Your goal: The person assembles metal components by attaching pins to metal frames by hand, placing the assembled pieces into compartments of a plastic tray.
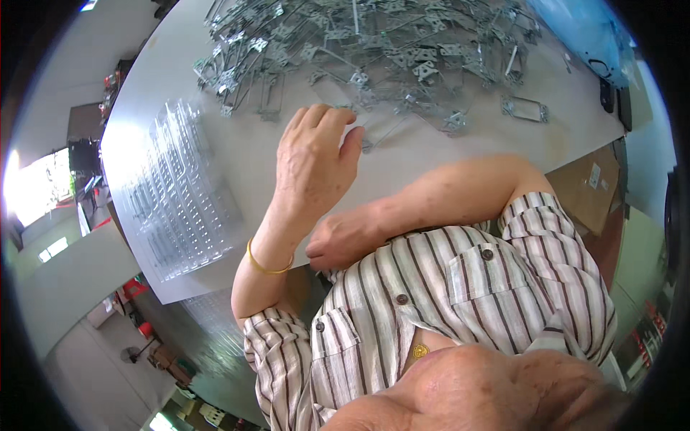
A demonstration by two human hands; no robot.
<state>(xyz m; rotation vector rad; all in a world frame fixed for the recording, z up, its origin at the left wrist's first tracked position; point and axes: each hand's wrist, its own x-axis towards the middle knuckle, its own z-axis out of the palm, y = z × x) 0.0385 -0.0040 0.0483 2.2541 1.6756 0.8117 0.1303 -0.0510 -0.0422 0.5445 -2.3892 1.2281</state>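
My left hand (313, 158) is over the white table, its fingers bent and its thumb apart from them. Just beyond its fingertips lies the near edge of a heap of thin metal wire-and-plate brackets (359, 50). One loose bracket (368, 145) rests close to the thumb; the hand does not visibly grip it. My right hand (345, 238) is curled closed at the table's near edge, close to my shirt front. Its fingertips are turned down and out of sight, so whatever they may hold is hidden.
Left of my hands, clear plastic trays with rows of bumps (180, 194) lie on the white table (251, 151). A single rectangular bracket (525, 109) sits apart on the right. Beyond it is a blue plastic bag (575, 32). A cardboard box (586, 187) stands below the right edge.
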